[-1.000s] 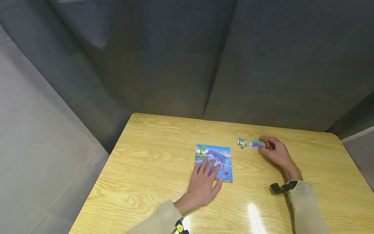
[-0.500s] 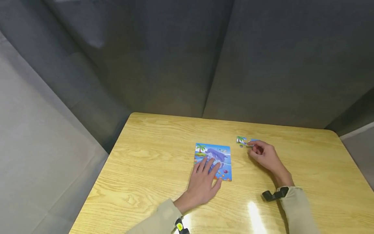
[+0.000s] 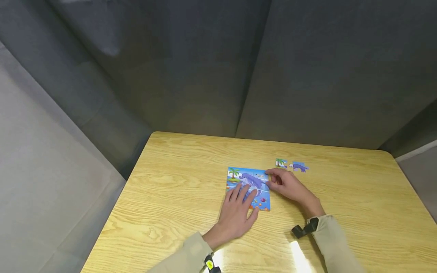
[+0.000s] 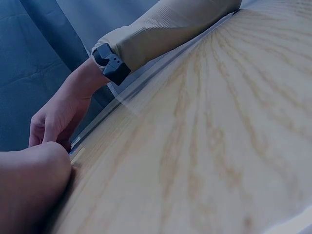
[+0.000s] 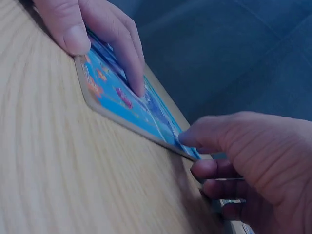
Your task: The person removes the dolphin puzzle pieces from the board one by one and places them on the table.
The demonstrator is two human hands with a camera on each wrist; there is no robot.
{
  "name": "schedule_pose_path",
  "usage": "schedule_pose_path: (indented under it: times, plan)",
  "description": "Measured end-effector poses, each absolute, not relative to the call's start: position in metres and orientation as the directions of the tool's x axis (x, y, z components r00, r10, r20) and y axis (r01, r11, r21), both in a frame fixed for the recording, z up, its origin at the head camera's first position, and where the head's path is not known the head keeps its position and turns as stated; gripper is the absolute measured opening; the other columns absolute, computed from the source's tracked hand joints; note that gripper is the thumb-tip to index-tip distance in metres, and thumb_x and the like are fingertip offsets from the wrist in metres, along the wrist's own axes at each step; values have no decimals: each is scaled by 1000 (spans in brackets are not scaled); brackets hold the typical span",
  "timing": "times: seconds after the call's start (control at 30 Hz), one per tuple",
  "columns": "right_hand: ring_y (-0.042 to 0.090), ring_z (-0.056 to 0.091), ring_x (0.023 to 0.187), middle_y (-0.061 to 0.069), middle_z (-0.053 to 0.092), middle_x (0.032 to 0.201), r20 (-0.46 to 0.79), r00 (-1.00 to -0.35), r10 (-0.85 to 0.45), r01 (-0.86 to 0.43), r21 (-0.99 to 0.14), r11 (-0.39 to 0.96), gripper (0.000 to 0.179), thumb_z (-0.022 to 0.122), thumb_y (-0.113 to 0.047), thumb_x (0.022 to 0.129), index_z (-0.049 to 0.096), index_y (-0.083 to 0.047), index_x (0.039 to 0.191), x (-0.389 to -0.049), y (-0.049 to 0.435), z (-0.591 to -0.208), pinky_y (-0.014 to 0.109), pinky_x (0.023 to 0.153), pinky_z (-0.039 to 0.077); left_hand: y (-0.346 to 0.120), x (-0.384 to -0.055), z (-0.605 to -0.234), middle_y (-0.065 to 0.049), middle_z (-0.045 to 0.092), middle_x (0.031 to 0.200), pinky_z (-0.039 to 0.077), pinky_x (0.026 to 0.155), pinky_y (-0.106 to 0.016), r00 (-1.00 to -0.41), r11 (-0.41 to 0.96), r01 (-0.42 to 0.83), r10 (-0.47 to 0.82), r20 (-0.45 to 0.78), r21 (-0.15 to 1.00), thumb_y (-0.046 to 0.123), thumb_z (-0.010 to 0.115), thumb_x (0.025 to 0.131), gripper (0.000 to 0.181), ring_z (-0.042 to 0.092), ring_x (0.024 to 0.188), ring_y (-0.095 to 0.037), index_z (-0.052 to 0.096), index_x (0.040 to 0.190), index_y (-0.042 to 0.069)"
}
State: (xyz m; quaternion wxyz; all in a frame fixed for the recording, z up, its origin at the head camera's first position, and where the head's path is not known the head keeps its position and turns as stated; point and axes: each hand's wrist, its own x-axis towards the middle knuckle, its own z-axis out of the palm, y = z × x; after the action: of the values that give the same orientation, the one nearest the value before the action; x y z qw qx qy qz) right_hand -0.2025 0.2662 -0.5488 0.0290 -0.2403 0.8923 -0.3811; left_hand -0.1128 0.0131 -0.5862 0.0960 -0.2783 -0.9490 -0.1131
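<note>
A square dolphin jigsaw puzzle (image 3: 231,186) lies flat on the wooden table (image 3: 170,204). My left hand (image 3: 235,216) rests on its lower part with the fingers spread, covering some of the picture. My right hand (image 3: 290,184) is at the puzzle's upper right corner, thumb and forefinger apart. In the right wrist view the thumb (image 5: 195,136) touches the board near its edge, and the other fingers are bent beside it. Two loose jigsaw pieces lie beyond the right hand: a palm tree piece (image 3: 281,162) and a dolphin piece (image 3: 299,166).
Dark curtain panels (image 3: 191,76) stand behind the table's far edge. A pale grey partition (image 3: 44,170) rises to the left. Light reflects off the table near its front.
My right hand has let go of the dolphin piece and moved left, past the palm tree piece, to the puzzle's right edge. The left hand has stayed in place on the puzzle.
</note>
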Motion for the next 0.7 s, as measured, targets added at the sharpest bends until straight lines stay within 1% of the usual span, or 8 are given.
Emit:
schedule_pose_path:
  times: [0.13, 0.43, 0.7]
  plan:
    - [9, 47, 67, -2, 57, 81, 120, -879, -461, -417, -660, 625, 34, 74, -7, 95, 68, 5, 127, -205, 259, -545, 26, 62, 41, 13, -113, -586, -6, 36, 165, 29, 120, -52, -829, 822, 548, 508, 232, 157, 52, 32, 109, 59, 26, 156, -33, 40, 161, 24]
    - [10, 49, 67, -2, 57, 81, 71, -889, -453, -384, -654, 651, 34, 76, -9, 94, 68, 3, 125, -207, 254, -541, 27, 64, 43, 14, -113, -585, -5, 36, 166, 30, 120, -51, -833, 829, 540, 502, 231, 145, 52, 31, 109, 59, 26, 156, -32, 41, 161, 25]
    - [12, 48, 67, -1, 55, 79, 13, -903, -428, -335, -645, 687, 36, 79, -16, 94, 67, 1, 123, -204, 248, -539, 28, 63, 41, 13, -110, -583, -5, 34, 167, 28, 121, -51, -840, 829, 535, 501, 210, 163, 52, 32, 109, 59, 24, 157, -32, 40, 161, 25]
